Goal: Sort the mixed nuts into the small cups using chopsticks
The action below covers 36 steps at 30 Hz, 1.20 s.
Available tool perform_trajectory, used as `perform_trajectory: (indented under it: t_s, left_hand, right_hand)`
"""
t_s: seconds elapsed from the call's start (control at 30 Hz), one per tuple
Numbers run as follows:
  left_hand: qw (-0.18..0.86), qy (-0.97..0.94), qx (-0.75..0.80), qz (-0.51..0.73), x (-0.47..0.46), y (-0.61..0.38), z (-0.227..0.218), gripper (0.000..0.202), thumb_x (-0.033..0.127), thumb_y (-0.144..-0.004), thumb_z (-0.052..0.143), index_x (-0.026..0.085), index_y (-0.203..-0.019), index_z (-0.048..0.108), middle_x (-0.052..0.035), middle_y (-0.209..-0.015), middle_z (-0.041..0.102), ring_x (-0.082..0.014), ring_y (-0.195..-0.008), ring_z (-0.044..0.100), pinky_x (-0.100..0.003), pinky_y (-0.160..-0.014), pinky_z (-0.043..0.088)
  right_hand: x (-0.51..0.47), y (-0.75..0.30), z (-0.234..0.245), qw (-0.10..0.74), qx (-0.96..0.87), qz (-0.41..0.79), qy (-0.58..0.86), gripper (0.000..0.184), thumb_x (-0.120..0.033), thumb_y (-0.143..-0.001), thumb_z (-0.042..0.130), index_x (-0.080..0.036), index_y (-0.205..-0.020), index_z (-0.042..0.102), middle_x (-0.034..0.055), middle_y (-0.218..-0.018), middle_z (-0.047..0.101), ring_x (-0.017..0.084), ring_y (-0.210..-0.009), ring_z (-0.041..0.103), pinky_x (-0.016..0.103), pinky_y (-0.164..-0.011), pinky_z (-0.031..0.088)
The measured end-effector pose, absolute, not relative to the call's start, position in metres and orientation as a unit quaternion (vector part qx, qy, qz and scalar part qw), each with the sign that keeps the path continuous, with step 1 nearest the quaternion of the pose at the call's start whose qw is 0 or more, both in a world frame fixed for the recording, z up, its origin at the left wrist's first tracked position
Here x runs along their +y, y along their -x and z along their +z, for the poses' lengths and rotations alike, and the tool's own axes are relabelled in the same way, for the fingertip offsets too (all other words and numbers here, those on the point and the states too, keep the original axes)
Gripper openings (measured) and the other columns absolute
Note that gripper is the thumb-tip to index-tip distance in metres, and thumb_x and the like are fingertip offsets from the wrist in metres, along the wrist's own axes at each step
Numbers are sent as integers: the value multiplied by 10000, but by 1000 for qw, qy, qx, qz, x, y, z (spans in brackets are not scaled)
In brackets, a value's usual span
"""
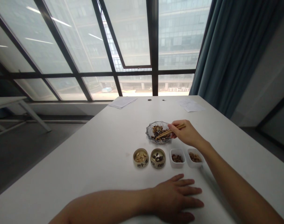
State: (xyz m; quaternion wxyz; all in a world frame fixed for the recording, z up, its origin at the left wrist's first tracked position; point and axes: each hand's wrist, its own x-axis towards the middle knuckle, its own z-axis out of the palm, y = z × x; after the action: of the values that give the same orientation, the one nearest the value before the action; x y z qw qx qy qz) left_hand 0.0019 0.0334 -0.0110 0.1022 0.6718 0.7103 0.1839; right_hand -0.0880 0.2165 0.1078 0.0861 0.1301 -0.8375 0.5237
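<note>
My right hand (185, 133) grips a pair of wooden chopsticks (170, 131), whose tips reach into a ribbed glass dish (150, 132) of mixed nuts and seeds (158, 132). Nearer me stand two round ceramic bowls, the left (140, 157) with pale nuts and the right (158, 158) with dark and pale pieces. Beside them are two small white square dishes (177, 158) (194, 158) holding brown pieces. My left hand (176, 197) lies flat on the white table (86, 161), fingers spread, touching nothing else.
Two sheets of paper (122, 102) (191, 105) lie at the far end of the table, near two small dark holes. Behind it are large windows and a teal curtain (228, 53). Another white table (11, 104) stands at the left.
</note>
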Motion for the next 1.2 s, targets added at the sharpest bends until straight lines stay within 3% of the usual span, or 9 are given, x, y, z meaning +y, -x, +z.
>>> perform_trajectory:
  t_s: [0.53,0.77,0.9,1.2]
  left_hand:
    - [98,-671,711,189,34,-2,-13,512,459,-1076,454,216,-1524,511,-56,-1675,389,-289,-1594,249,-542,-1312,138]
    - [85,-676,709,179,34,-2,-13,514,457,-1075,448,213,-1523,512,-59,-1676,387,-301,-1591,257,-543,-1307,173]
    - [72,-680,709,172,34,-3,-12,512,457,-1077,446,214,-1522,513,-59,-1669,400,-303,-1578,294,-519,-1316,155]
    - [47,-683,709,172,34,-2,-21,524,489,-1077,417,222,-1515,522,-44,-1668,403,-280,-1570,317,-470,-1320,140]
  right_hand:
    - [210,90,99,96,-837,519,-146,411,-440,-987,600,-202,-652,617,20,-612,678,207,-580,677,296,-544,522]
    - [204,55,132,137,-838,506,-152,404,-435,-1020,587,-178,-734,709,40,-649,715,194,-610,682,294,-580,505]
    - [191,24,148,107,-826,521,-188,376,-423,-1032,584,-183,-786,736,27,-651,719,177,-601,681,275,-558,494]
    - [171,9,149,81,-836,477,-258,407,-338,-1037,561,-181,-685,693,0,-614,658,135,-577,599,271,-557,424]
